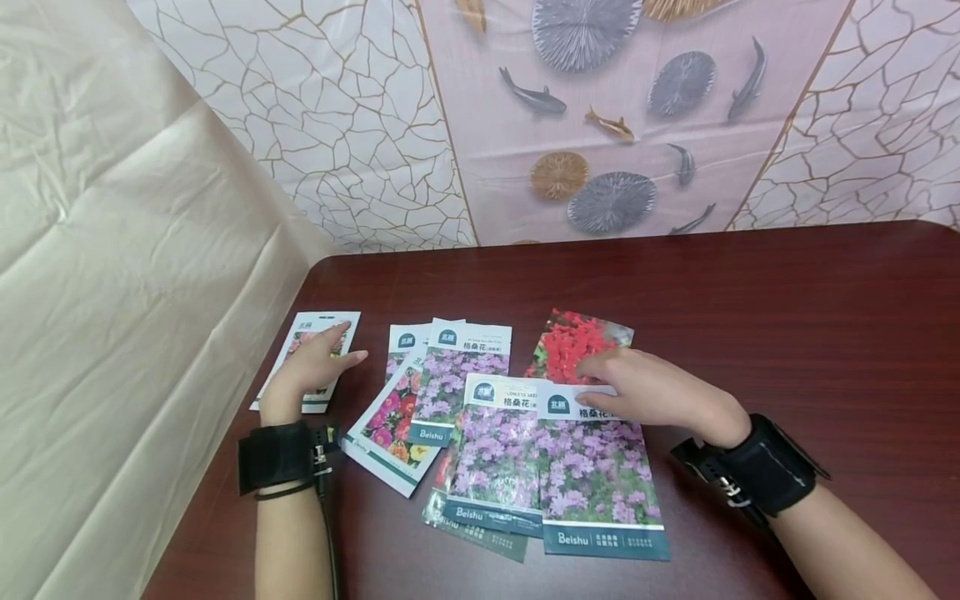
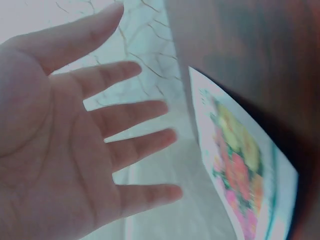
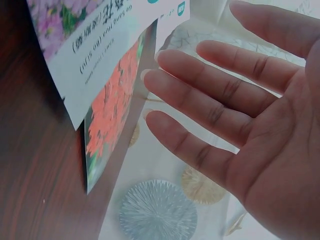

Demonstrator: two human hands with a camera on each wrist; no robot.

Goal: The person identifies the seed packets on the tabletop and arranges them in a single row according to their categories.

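Over a white-bordered flower seed packet (image 1: 313, 403) at the table's left side hovers my left hand (image 1: 309, 367). Its fingers are spread and straight in the left wrist view, apart from the packet (image 2: 240, 160). My right hand (image 1: 648, 387) is above the top of a purple-flower seed packet (image 1: 600, 483) and the lower part of a red-flower packet (image 1: 562, 343). In the right wrist view, its fingers (image 3: 190, 97) are extended, slightly bent, and hold nothing. Whether the fingertips touch a packet is unclear. Another purple-flower packet (image 1: 495, 454) lies alongside, overlapping.
Between the hands, a mixed-colour flower packet (image 1: 386, 429) lies tilted beneath another purple-flower packet (image 1: 462, 379). A partly covered packet (image 1: 487, 537) sticks out at the front. The dark red-brown table (image 1: 825, 333) meets a patterned cloth (image 1: 360, 125) behind and a pale sheet (image 1: 150, 292) at left.
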